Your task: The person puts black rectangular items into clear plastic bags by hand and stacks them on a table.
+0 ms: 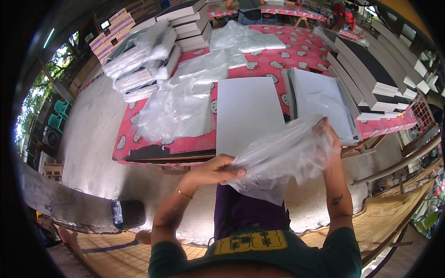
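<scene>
Clear plastic bag (282, 155), thin, crinkled and glossy, held up in the air just off the near edge of the worktop (296, 48), above the lap. Left hand (218, 170) pinching the bag's lower left edge between thumb and curled fingers. Right hand (327, 134) raised at the bag's upper right corner, fingers largely veiled behind the film; grip there hard to make out, so cannot tell whether closed or spread. Bag's contents, if any, not discernible through the creased plastic.

On the worktop, under a pink patterned cloth: a plain white flat board (248, 113) lying at the near edge, straight ahead. Just right of it, a stack of bagged white sheets (320, 99), its near end hidden behind the held bag. Left of the board, a loose heap of empty clear bags (174, 109) reaching toward the left edge. Toward the far left corner, piled bagged bundles (139, 60); along the right edge, tall stacks of white sheets with dark covers (375, 74), bent by the lens. Far edge partly cut off by the frame. On the floor at lower left, a dark bin (130, 214).
</scene>
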Demonstrator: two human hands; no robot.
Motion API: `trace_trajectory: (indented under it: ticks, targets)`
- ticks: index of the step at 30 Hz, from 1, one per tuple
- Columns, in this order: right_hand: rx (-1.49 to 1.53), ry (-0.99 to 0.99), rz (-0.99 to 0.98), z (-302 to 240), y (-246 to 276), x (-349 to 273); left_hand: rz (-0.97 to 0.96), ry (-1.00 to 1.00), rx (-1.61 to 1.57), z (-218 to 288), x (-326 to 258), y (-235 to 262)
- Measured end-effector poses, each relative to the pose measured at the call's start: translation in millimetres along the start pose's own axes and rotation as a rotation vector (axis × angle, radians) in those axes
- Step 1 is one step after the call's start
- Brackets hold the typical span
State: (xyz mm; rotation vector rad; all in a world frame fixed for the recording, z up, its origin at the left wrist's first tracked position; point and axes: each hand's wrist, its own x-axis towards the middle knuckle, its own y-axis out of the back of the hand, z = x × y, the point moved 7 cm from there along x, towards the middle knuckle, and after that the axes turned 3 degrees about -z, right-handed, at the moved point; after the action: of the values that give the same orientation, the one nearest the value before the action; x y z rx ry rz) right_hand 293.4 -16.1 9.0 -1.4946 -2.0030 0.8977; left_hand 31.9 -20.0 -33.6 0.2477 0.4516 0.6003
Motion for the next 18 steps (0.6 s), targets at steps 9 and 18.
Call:
trace_trajectory:
  ticks: [9, 18]
  targets:
    - [0.038, 0.134, 0.001, 30, 73, -5, -0.149, -0.189, 0.127, -25, -9, -6]
    - [-0.119, -0.231, -0.200, 91, 132, -41, 0.126, -0.181, -0.652, -123, -31, 0]
